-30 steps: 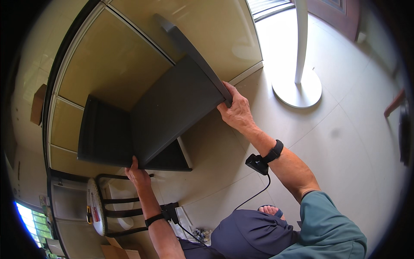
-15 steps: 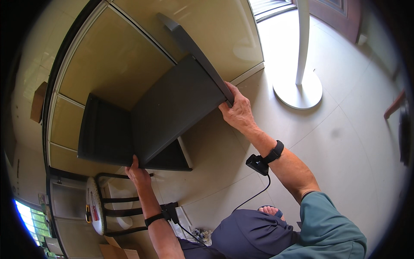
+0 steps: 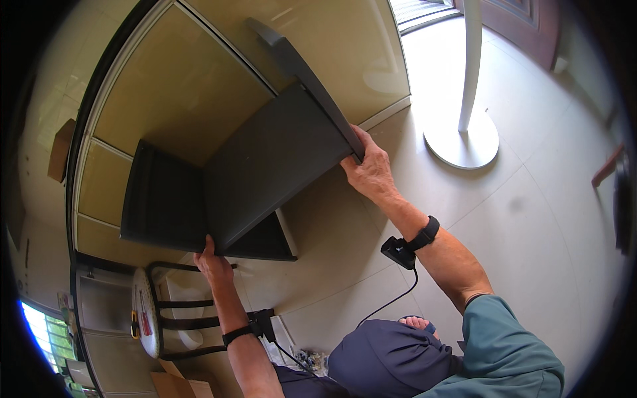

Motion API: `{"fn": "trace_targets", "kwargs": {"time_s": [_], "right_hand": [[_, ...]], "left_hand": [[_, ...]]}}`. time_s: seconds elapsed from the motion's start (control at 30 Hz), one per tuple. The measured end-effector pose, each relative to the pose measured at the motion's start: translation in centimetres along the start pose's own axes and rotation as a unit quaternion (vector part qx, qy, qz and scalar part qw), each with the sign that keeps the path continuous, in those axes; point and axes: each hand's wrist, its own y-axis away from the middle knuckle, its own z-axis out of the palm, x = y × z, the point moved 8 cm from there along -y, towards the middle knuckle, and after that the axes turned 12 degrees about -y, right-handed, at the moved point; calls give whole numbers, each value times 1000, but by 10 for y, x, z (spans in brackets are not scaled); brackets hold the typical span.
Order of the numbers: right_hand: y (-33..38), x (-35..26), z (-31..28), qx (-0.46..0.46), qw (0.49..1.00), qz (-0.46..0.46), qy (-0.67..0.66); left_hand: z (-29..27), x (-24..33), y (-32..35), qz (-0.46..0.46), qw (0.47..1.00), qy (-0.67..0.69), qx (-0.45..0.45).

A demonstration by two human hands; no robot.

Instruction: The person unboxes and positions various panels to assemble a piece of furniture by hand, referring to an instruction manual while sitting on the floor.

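In front of me I hold a dark grey piece of furniture (image 3: 272, 156) made of joined flat panels; its exact kind I cannot tell. My right hand (image 3: 371, 169) grips its right end, where a long grey bar (image 3: 308, 76) with a bent far tip runs along the panel's edge. My left hand (image 3: 213, 264) is closed on the lower edge, near the corner where the wide panel meets a darker recessed section (image 3: 162, 196). The thumb shows on the near side, while the other fingers are partly hidden. The piece is tilted.
Yellowish cabinet doors (image 3: 172, 79) stand right behind the piece. To the lower left is a stool (image 3: 149, 315) with screwdrivers (image 3: 144, 315) on its seat, near an open cardboard box (image 3: 176, 381). A white pole on a round base (image 3: 461, 146) stands on the right.
The view has shifted very slightly. Both hands keep their grips on the grey furniture piece, which stays nearly in place.
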Motion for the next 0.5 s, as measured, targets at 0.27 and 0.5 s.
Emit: {"fn": "trace_targets", "kwargs": {"time_s": [0.27,0.5], "right_hand": [[1,2,-4,-9,1000,21,-9],[14,-3,18,-14,999,-41,31]], "left_hand": [[-1,6,13,7,1000,-1,20],[-37,-5,-7,-26,999,10,39]]}}
